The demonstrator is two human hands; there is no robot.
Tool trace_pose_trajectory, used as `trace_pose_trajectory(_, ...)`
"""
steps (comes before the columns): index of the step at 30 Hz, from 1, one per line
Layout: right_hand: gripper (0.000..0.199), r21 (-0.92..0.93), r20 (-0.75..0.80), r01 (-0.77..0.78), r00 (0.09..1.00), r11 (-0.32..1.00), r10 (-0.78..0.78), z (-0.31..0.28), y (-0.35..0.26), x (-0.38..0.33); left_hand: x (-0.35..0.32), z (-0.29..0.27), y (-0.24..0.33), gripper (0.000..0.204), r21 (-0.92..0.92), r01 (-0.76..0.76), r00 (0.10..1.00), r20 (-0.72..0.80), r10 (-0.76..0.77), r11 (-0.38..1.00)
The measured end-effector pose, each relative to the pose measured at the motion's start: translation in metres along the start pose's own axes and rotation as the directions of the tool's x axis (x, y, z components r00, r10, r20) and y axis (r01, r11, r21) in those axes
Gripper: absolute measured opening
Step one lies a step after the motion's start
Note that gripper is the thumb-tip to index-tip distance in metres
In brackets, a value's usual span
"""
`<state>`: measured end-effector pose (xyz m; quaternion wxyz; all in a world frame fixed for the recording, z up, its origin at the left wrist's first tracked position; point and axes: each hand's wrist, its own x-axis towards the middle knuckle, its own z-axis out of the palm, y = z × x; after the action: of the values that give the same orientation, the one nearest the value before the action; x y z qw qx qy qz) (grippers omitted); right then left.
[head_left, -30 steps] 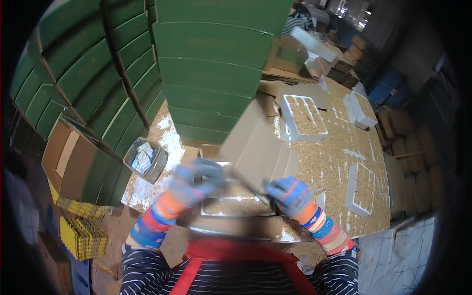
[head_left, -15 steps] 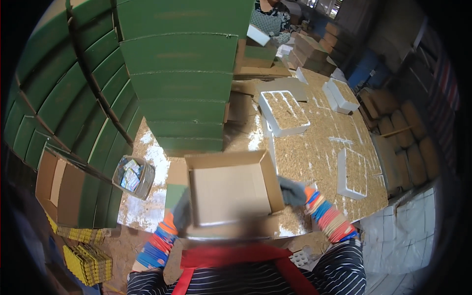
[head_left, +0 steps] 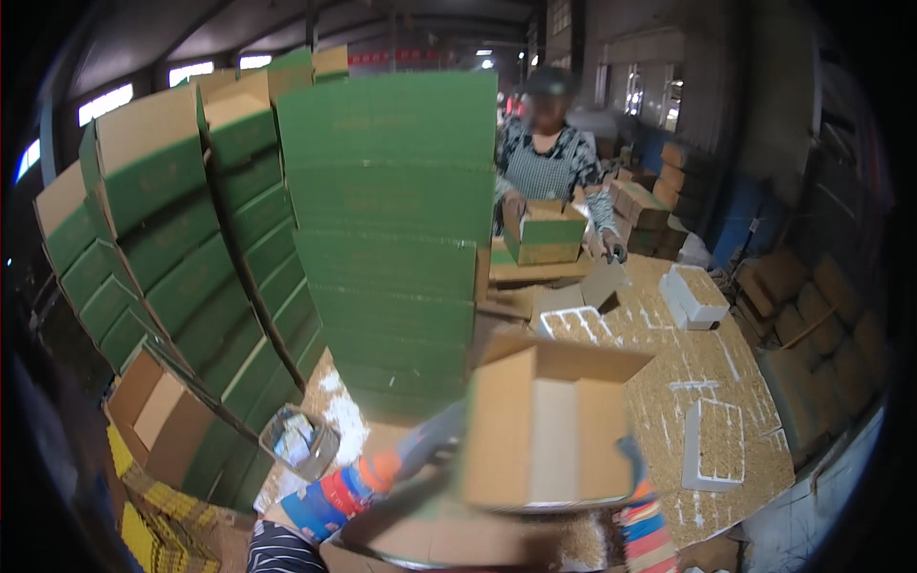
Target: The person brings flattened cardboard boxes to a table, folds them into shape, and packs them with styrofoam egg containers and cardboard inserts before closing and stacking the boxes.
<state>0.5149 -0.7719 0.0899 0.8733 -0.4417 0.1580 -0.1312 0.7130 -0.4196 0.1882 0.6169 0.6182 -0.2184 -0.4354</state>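
Note:
Both my hands hold an open brown cardboard box (head_left: 546, 435), raised in front of me with its open side turned toward me and its flaps up. My left hand (head_left: 432, 441), in a grey-blue glove, grips the box's left side. Only a blue sliver of my right hand (head_left: 631, 460) shows at the right edge; the box hides the rest. Striped sleeve covers (head_left: 330, 495) are on both forearms. A tall stack of green boxes (head_left: 394, 239) rises just beyond the box.
More green box stacks (head_left: 181, 248) curve round on the left, with open brown cartons (head_left: 158, 420) and yellow packs (head_left: 153, 516) below. A small basket (head_left: 299, 441) sits by the stack. White trays (head_left: 712, 444) lie on the table (head_left: 669, 372). A person (head_left: 549, 153) across it handles a green box (head_left: 544, 234).
A flat carton between my hands was opened into a box, then lifted and tipped up toward the green stack. The view has risen from the table to the far worker.

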Motion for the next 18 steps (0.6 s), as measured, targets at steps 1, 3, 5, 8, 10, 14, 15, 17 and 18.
trace_pose_trajectory(1, 0.04, 0.034, -0.063, 0.04, 0.997, 0.999, -0.037, -0.003, -0.02, 0.002, 0.001, 0.007, 0.045, 0.06, 0.042, -0.349, 0.934, 0.09, 0.344, 0.936)
trace_pose_trajectory(3, 0.039, 0.019, -0.092, 0.162, 0.983, 0.987, -0.16, 0.013, -0.068, 0.015, 0.0, -0.02, 0.113, 0.039, 0.547, -0.635, 0.587, -0.118, 0.801, 0.546)
trace_pose_trajectory(5, 0.038, -0.027, -0.058, 0.296, 0.953, 0.955, -0.298, 0.053, -0.125, 0.034, -0.007, -0.063, 0.198, 0.049, 0.812, -0.583, -0.192, -0.108, 0.976, -0.025)
trace_pose_trajectory(8, 0.038, -0.083, 0.067, 0.469, 0.883, 0.879, -0.465, 0.153, -0.214, 0.067, -0.014, -0.136, 0.284, 0.052, 0.979, -0.203, -0.495, -0.081, 0.865, -0.025)
trace_pose_trajectory(10, 0.037, -0.068, 0.159, 0.526, 0.845, 0.848, -0.511, 0.231, -0.257, 0.092, -0.016, -0.198, 0.288, 0.046, 0.523, -0.719, 0.292, -0.369, 0.883, 0.457)
trace_pose_trajectory(14, 0.037, 0.151, 0.195, 0.417, 0.877, 0.896, -0.44, 0.36, -0.288, 0.121, 0.007, -0.208, 0.278, 0.036, 0.648, -0.617, 0.286, -0.344, 0.894, 0.447)
trace_pose_trajectory(15, 0.037, 0.432, 0.202, 0.231, 0.917, 0.872, -0.343, 0.389, -0.28, 0.121, -0.001, -0.208, 0.278, 0.037, 0.682, -0.618, 0.237, -0.314, 0.919, 0.392)
trace_pose_trajectory(17, 0.04, 0.936, 0.278, -0.258, 0.959, 0.241, -0.052, 0.433, -0.264, 0.125, 0.001, -0.211, 0.269, 0.039, 0.685, -0.65, 0.171, -0.289, 0.942, 0.328)
trace_pose_trajectory(18, 0.042, 0.912, 0.399, -0.393, 0.916, 0.118, -0.031, 0.424, -0.268, 0.16, 0.002, -0.204, 0.267, 0.041, 0.669, -0.654, 0.185, -0.312, 0.932, 0.354)
